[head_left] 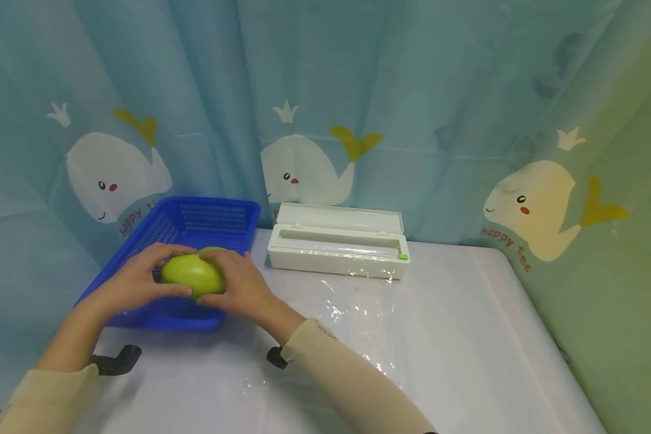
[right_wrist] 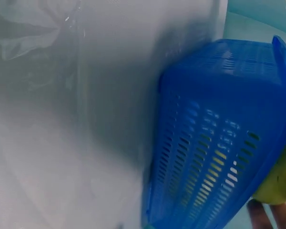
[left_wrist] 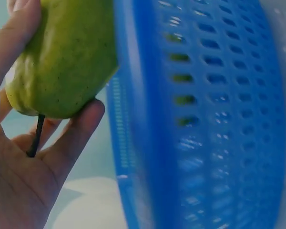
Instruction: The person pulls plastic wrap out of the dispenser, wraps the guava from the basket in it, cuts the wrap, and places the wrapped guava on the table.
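Both hands hold a green pear (head_left: 192, 274) above the near part of a blue plastic basket (head_left: 163, 322). My left hand (head_left: 135, 280) grips its left end, fingers on the far side and thumb on the near side. From the right, my right hand (head_left: 239, 283) grips the other end with its thumb low on the pear's near side. In the left wrist view the pear (left_wrist: 66, 62) shows a dark stem pointing toward the palm, beside the basket's rim (left_wrist: 138, 95). The right wrist view has only part of the pear (right_wrist: 279, 183) at its edge, with fingertips (right_wrist: 260, 214) below.
A white cling film dispenser (head_left: 339, 259) stands at the back of the table with its lid raised. Clear film with shiny wrinkles lies over the white table (head_left: 450, 337) in front of it. A blue curtain (head_left: 423, 90) printed with whales hangs behind.
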A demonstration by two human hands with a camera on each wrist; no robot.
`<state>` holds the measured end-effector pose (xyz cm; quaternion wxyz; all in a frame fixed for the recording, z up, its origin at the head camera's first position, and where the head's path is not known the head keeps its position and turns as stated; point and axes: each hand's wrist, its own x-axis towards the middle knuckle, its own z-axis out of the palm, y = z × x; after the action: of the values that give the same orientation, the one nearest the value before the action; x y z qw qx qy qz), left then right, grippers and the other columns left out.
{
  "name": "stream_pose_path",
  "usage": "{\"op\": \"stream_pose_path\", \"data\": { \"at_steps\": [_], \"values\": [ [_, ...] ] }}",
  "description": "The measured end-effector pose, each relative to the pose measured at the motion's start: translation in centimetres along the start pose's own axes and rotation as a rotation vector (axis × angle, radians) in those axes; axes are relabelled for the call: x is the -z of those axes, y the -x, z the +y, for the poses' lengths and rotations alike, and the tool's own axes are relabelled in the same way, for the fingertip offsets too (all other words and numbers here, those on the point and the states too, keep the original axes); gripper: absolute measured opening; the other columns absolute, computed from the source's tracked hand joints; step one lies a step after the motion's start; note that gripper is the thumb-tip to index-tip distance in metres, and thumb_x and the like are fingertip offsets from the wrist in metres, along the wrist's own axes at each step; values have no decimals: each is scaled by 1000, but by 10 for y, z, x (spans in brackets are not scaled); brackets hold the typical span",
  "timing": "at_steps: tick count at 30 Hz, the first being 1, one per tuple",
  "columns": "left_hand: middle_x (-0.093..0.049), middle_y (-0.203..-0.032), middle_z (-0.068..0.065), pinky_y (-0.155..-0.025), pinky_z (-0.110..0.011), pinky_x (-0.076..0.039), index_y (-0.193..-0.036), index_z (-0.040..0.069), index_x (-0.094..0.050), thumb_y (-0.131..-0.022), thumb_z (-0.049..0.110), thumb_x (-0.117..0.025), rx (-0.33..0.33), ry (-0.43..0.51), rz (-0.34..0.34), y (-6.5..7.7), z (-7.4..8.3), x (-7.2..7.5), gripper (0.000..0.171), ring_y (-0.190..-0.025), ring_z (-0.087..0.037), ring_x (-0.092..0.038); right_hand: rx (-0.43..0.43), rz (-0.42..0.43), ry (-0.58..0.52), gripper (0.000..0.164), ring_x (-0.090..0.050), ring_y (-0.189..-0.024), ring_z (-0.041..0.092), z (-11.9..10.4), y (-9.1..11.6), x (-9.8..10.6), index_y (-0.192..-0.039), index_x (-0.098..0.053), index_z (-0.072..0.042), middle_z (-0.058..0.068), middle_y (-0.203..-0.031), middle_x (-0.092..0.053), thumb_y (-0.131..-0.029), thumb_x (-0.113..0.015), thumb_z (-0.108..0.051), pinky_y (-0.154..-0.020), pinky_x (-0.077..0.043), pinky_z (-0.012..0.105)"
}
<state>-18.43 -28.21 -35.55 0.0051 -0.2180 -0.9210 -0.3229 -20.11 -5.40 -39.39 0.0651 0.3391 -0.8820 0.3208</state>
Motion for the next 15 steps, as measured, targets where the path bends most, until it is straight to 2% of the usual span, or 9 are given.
{"op": "stream_pose_path", "data": {
  "at_steps": [4, 10, 15],
  "values": [
    [-54, -120, -9, -73, -24, -51, -135, 15, -58, -79, 31, -86, -15, -28, 50, 0, 12, 3, 65, -105, -25, -51, 21, 47, -116, 70, -46, -133, 7, 2, 4, 5, -144, -47, -22, -8, -146, -50, -84, -80, -38, -107, -41, 22],
    [-53, -119, -7, -77, -19, -53, -136, 16, -58, -80, 28, -85, -45, -10, 80, -1, 25, -2, 64, -105, -20, -51, 66, 139, -225, 65, -48, -129, 6, 9, 12, 10, -140, -52, -21, -6, -141, -54, -83, -79, -35, -102, -43, 20],
    [-52, -125, -7, -81, -32, -59, -139, 14, -56, -81, 25, -85, -91, 0, 99, -3, 33, -11, 66, -107, -14, -50, 93, 176, -303, 63, -49, -128, 7, 15, 21, 18, -138, -55, -20, -5, -139, -56, -81, -80, -31, -98, -47, 20]
  ]
}}
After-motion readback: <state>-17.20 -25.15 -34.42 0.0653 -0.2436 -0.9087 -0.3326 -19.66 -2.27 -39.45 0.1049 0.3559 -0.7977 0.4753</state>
